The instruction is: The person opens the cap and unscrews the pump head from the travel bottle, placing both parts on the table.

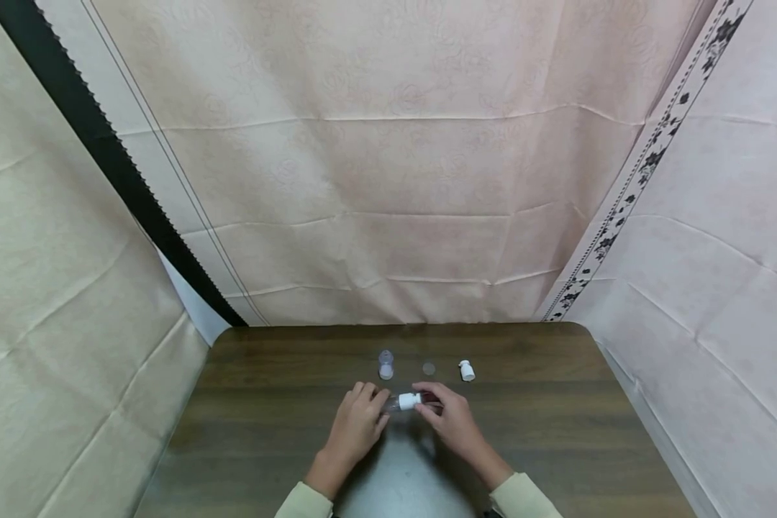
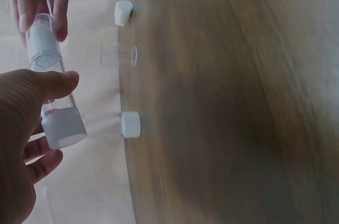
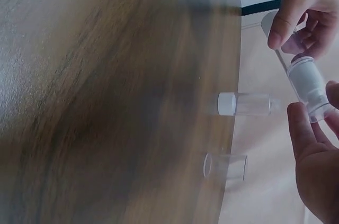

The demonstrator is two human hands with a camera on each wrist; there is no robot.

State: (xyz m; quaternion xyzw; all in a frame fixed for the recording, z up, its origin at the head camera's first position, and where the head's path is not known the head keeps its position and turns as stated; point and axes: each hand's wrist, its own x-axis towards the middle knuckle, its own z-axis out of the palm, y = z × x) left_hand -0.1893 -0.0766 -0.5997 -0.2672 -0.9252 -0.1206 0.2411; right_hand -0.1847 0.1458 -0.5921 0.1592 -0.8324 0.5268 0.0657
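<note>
Wood-grain desk [image 1: 285,432]: dark brown, walled in by pale patterned cloth at the back and both sides.
Held item: small clear plastic bottle with white pump collar [image 1: 406,401], lying crosswise in the air just above the desk, about midway between the left and right edges and nearer the far edge.
Left hand [image 1: 357,424]: thumb and curled fingers pinch the bottle's base end; grip closed on it.
Right hand [image 1: 450,419]: fingertips pinch the collar end of the same bottle; grip closed on it.
Far side, left: second clear bottle with white base [image 1: 385,365], upright on the desk.
Far side, middle: clear plastic cap [image 1: 429,369], upright, just beside it.
Far side, right: small white pump head [image 1: 467,370], apart from the cap.
</note>
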